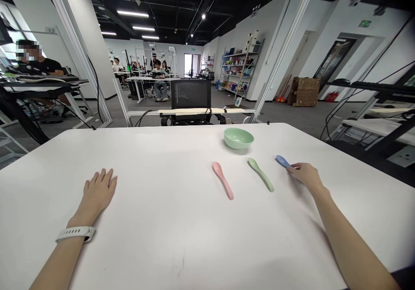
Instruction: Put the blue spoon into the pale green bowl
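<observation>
At the right of the table, my right hand (306, 175) has its fingers closed on a blue spoon (283, 161); the bowl end sticks out to the left and the handle is hidden under the hand. A green spoon (261, 175) lies just left of it, and a pink spoon (223, 180) farther left, both slanting with their bowl ends away from me. Behind them stands a light green bowl (238, 138). My left hand (98, 191) rests palm down on the left side, fingers stretched out, holding nothing.
The white table (145, 238) fills the foreground. A black mesh chair (191, 94) stands beyond its far edge, behind a metal frame bar. Several people sit or stand at desks in the background. Shelves (241, 65) with goods are at the back right.
</observation>
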`<state>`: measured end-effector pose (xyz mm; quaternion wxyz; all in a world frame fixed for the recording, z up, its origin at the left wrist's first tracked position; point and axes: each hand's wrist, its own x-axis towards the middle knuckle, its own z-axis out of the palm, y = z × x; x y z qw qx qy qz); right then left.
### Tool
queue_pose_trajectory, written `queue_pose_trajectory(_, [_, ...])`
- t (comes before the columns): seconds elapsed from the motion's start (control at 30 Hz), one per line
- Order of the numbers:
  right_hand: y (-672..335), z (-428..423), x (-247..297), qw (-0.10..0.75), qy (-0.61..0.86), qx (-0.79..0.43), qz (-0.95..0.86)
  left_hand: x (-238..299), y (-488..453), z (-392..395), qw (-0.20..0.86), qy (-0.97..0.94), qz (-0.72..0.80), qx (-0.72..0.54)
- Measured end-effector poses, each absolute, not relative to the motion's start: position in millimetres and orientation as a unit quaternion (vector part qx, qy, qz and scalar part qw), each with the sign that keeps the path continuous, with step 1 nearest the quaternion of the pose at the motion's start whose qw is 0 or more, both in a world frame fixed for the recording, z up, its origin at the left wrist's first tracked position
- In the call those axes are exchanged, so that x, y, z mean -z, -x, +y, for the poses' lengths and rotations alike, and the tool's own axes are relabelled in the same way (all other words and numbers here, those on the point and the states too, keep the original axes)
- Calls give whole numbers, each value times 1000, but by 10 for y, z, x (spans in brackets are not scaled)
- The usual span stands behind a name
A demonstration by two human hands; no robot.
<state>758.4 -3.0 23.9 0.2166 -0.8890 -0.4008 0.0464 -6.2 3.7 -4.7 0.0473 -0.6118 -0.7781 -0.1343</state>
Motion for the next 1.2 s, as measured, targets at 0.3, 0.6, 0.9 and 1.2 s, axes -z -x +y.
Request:
queue_pose_trajectory(0.3, [-7567,-40,-233,211,892,-47,-398,30,44,25,35,617,-775,136])
queue_pose_trajectory(0.6, [-7522,-55,-277,191,900,-56,-389,29,57,30,34,614,-776,139])
queue_pose_trajectory(0.9, [-7546,-34,-223,181,901,-29,-393,28,42,25,33,614,-778,131])
queue_pose_trajectory(1.2, [-7366,90,-150,288,750,64,-592,-4,-1,-31,41,622,-772,122])
